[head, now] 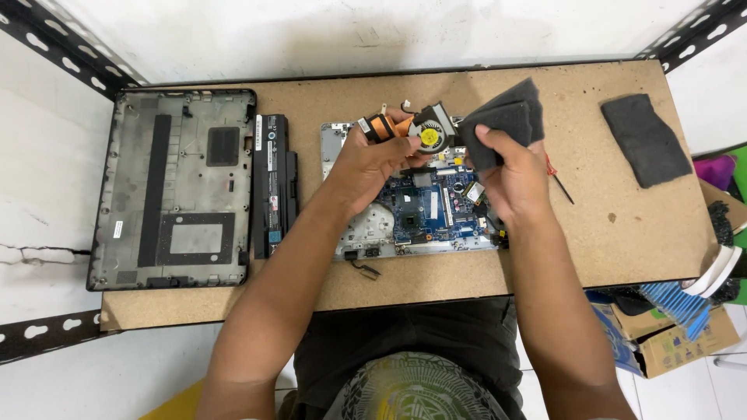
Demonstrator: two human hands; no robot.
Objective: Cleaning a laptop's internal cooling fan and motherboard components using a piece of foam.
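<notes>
Above the centre of the frame, the left hand (372, 159) pinches a laptop cooling fan with copper heat pipe (412, 128), while the right hand (513, 175) grips a folded dark foam pad (506, 120) against it. Hard pressure could bend the thin copper pipe or snap plastic blades; a slip would drop it onto the bare blue motherboard (428, 206) on the rough particleboard table (327, 93).

Seen from above, the person works bare-armed: no sleeves reach the forearms, and neither wrist carries a watch, band or glove. The left hand (366, 159) and right hand (513, 179) are both uncovered, no rings showing. Dark grey-black shorts cover the lap, and a shirt front with a pale, patterned round print in green and yellow shows at the bottom edge.
</notes>
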